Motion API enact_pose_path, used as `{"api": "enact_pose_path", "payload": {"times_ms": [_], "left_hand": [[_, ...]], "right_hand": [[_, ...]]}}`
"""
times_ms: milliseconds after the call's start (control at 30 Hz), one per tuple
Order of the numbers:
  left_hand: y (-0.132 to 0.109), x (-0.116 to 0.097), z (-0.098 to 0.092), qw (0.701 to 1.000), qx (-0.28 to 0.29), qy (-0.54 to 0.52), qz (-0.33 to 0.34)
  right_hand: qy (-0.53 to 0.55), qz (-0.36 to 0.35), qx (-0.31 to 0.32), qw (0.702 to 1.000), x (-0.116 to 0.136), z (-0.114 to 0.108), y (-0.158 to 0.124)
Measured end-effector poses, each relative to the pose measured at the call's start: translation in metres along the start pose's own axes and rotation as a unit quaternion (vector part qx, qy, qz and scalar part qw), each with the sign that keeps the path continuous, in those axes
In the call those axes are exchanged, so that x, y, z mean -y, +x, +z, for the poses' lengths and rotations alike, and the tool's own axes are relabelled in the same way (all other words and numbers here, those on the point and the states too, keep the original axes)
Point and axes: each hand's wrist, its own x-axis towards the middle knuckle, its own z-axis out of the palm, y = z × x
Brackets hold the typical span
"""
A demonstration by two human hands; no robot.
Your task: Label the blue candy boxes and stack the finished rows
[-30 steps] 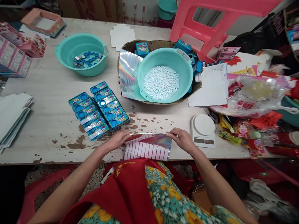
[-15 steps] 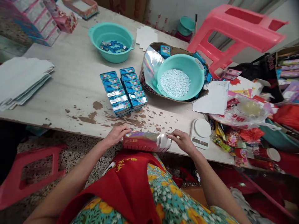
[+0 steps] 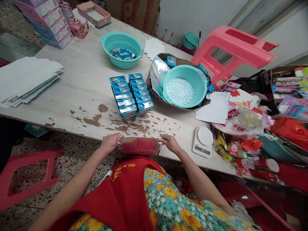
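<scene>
A shiny mirror-like card sheet (image 3: 140, 146) with a row of slits along its lower edge is stretched between my hands at the table's front edge, reflecting the red apron. My left hand (image 3: 110, 142) pinches its left end. The right end is gripped by the fingers of my right hand (image 3: 169, 142). Just beyond stand two rows of small blue tins (image 3: 131, 96), stacked several high. To their right, a turquoise basin (image 3: 203, 84) of pale pellets rests on a cardboard box (image 3: 154, 87) that holds more blue tins and another shiny sheet (image 3: 158, 72).
A second turquoise basin (image 3: 104, 41) holds small blue and silver discs. White card sheets (image 3: 29, 77) lie stacked at the left. A white kitchen scale (image 3: 203, 141) sits near the front edge, beside wrapped sweets and bags (image 3: 247, 118). A pink stool (image 3: 235, 45) stands tilted behind the box.
The camera view has shifted, so the table's things appear slightly lower. My hands and the shiny sheet have moved a little left in the picture. Both hands keep their hold.
</scene>
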Motion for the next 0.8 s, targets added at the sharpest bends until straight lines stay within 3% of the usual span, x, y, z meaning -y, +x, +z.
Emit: {"api": "enact_pose_path", "payload": {"times_ms": [133, 233, 333, 433, 533, 667, 733, 800], "left_hand": [[0.028, -0.022, -0.007, 0.995, -0.081, 0.056, -0.014], [0.053, -0.070, -0.006, 0.986, -0.141, 0.027, 0.084], [0.086, -0.125, 0.001, 0.972, -0.094, -0.067, 0.207], [0.118, -0.158, 0.010, 0.968, 0.026, -0.129, 0.212], [0.138, -0.163, 0.016, 0.967, 0.093, -0.166, 0.169], [0.149, -0.160, 0.016, 0.966, 0.114, -0.176, 0.150], [0.151, -0.161, 0.014, 0.965, 0.123, -0.174, 0.151], [0.154, -0.163, 0.012, 0.963, 0.134, -0.175, 0.154]], "right_hand": [[0.012, 0.003, 0.001, 1.000, -0.013, -0.007, 0.028], [0.047, -0.016, 0.014, 0.999, -0.022, -0.011, 0.042], [0.088, -0.044, 0.026, 0.995, -0.030, -0.013, 0.049], [0.081, -0.038, 0.009, 0.996, -0.036, -0.011, 0.052], [0.069, 0.010, -0.048, 0.996, -0.041, -0.009, 0.052], [0.000, 0.013, -0.177, 0.984, -0.039, -0.008, 0.043], [-0.076, -0.023, -0.192, 0.978, -0.034, -0.004, 0.036], [-0.141, -0.052, -0.170, 0.974, -0.030, 0.003, 0.029]]}}
